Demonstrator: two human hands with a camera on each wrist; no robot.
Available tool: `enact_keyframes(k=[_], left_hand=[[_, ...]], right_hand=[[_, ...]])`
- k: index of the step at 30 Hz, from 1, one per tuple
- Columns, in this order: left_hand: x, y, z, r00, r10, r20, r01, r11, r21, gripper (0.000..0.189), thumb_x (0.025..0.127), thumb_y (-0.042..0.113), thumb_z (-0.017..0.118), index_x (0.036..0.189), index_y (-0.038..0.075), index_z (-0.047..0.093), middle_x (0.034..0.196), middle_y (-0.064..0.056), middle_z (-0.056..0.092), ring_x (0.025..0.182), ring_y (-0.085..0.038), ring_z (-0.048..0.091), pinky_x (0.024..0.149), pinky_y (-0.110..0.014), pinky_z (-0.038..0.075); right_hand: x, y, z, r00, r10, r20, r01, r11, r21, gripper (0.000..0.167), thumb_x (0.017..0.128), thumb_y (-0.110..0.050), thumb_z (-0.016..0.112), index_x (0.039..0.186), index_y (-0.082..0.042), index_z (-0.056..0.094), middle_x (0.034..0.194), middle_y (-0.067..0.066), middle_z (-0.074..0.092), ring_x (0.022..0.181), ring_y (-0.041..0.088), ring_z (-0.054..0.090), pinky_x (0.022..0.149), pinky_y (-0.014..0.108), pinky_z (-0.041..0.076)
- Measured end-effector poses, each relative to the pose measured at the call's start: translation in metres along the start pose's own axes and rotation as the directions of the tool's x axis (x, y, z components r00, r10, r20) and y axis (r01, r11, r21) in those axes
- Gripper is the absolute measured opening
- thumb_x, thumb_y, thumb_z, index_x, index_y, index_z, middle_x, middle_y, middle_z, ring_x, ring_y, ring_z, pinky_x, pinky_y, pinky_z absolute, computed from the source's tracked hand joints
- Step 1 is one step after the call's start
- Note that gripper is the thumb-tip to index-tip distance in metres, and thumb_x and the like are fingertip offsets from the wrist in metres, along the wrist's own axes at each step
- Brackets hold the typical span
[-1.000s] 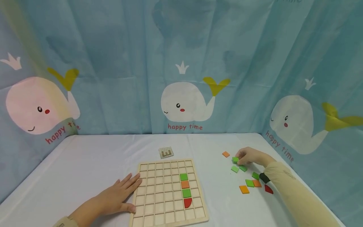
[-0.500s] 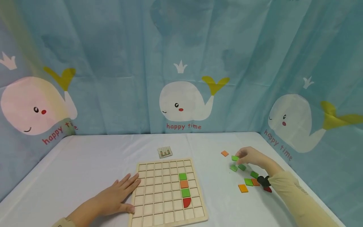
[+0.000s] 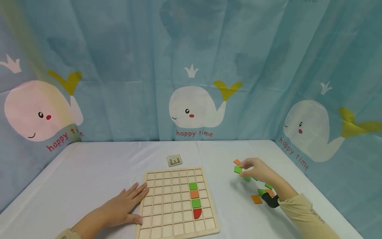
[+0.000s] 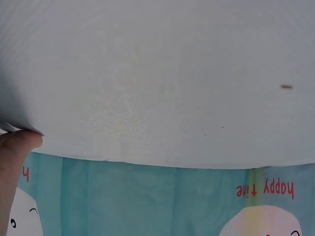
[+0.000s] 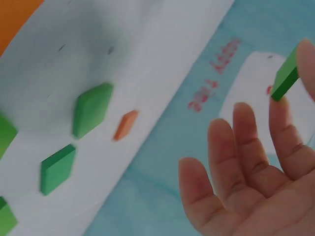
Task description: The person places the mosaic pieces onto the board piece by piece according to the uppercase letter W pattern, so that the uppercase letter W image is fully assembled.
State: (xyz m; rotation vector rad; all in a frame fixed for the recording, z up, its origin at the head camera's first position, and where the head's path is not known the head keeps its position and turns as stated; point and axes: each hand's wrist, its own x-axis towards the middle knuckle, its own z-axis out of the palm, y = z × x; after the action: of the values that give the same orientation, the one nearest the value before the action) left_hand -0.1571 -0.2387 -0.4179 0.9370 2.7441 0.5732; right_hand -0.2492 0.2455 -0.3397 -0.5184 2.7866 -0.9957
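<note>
Thumb and forefinger of my right hand [image 3: 257, 170] pinch a green square tile [image 3: 237, 169] in the air over the right side of the table. In the right wrist view the same green tile [image 5: 286, 76] is held by its edges while the other fingers stand spread apart. My left hand [image 3: 120, 206] lies flat, its fingertips touching the left edge of a wooden grid board [image 3: 167, 202]. One column of the board holds a green tile [image 3: 193, 186], an orange tile [image 3: 194, 194], another green tile [image 3: 196, 203] and a red quarter-round tile [image 3: 197, 213].
Beneath and around the right hand lie loose tiles, among them an orange tile [image 3: 256, 199], a green tile [image 3: 268, 186] and a far orange tile [image 3: 237, 162]. A small patterned grid card [image 3: 174, 160] rests behind the board. A whale-print curtain [image 3: 128, 99] borders the table.
My right hand has lifted the green tile off the table and carried it left toward the board. The left hand stays in place at the board's edge.
</note>
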Motion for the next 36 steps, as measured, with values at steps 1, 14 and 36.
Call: enact_keyframes(k=[1, 14, 36], left_hand=[[0.000, 0.000, 0.000, 1.000, 0.000, -0.001, 0.000, 1.000, -0.002, 0.090, 0.089, 0.053, 0.061, 0.151, -0.002, 0.028, 0.157, -0.025, 0.018, 0.138, -0.055, 0.015, 0.095, -0.077, 0.022], [-0.001, 0.002, -0.002, 1.000, -0.021, 0.000, 0.021, 1.000, 0.011, 0.092, 0.087, 0.057, 0.060, 0.151, -0.001, 0.028, 0.157, -0.024, 0.018, 0.139, -0.054, 0.014, 0.097, -0.076, 0.022], [-0.001, 0.006, -0.003, 1.000, -0.028, 0.005, 0.027, 0.999, 0.039, 0.094, 0.087, 0.058, 0.060, 0.151, -0.001, 0.027, 0.157, -0.024, 0.018, 0.139, -0.052, 0.015, 0.097, -0.075, 0.023]], right_hand=[[-0.001, -0.003, 0.002, 1.000, -0.012, -0.005, 0.012, 1.000, -0.007, 0.026, 0.083, -0.013, 0.078, 0.103, 0.000, 0.067, 0.104, 0.008, 0.064, 0.103, 0.033, 0.056, 0.083, 0.045, 0.050], [-0.009, -0.038, 0.029, 0.986, -0.167, -0.012, 0.167, 0.986, -0.006, 0.023, 0.080, -0.009, 0.080, 0.099, -0.004, 0.067, 0.101, 0.002, 0.063, 0.099, 0.028, 0.055, 0.082, 0.045, 0.049], [-0.018, -0.071, 0.086, 0.954, -0.289, 0.083, 0.281, 0.955, 0.094, 0.024, 0.076, -0.010, 0.083, 0.090, -0.008, 0.065, 0.096, -0.004, 0.056, 0.094, 0.028, 0.052, 0.084, 0.044, 0.046]])
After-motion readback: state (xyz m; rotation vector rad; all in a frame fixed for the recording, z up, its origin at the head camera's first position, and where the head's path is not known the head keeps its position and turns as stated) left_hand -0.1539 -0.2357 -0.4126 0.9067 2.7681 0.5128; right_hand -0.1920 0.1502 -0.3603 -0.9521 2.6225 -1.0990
